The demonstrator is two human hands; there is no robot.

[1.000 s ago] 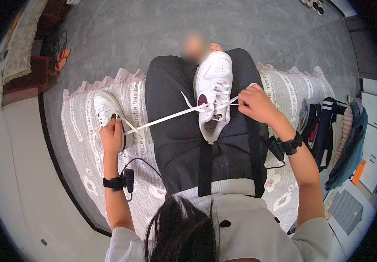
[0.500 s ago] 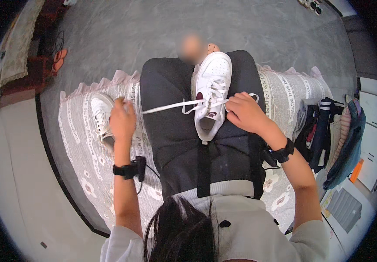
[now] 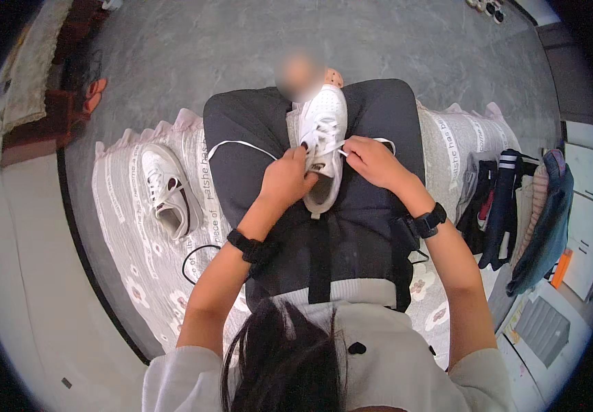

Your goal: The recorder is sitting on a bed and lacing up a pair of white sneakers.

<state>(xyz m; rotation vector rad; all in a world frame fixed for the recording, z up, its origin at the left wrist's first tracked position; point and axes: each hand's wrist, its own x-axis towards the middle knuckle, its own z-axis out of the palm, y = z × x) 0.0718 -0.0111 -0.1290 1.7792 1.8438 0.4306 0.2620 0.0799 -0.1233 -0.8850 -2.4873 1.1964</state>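
The white shoe (image 3: 323,152) lies on the person's lap, its toe pointing away, between 2 hands. The right hand (image 3: 377,163) has its fingers pressed together, pinching the white lace (image 3: 241,143) just beside the shoe. The left hand (image 3: 288,177) touches the other side near the collar; whether its fingertips grip the lace, one cannot tell. For good work, both sides should be pulled evenly and kept flat, while the shoe stays steady. The 2nd shoe (image 3: 164,187) rests on the patterned cover (image 3: 131,233).
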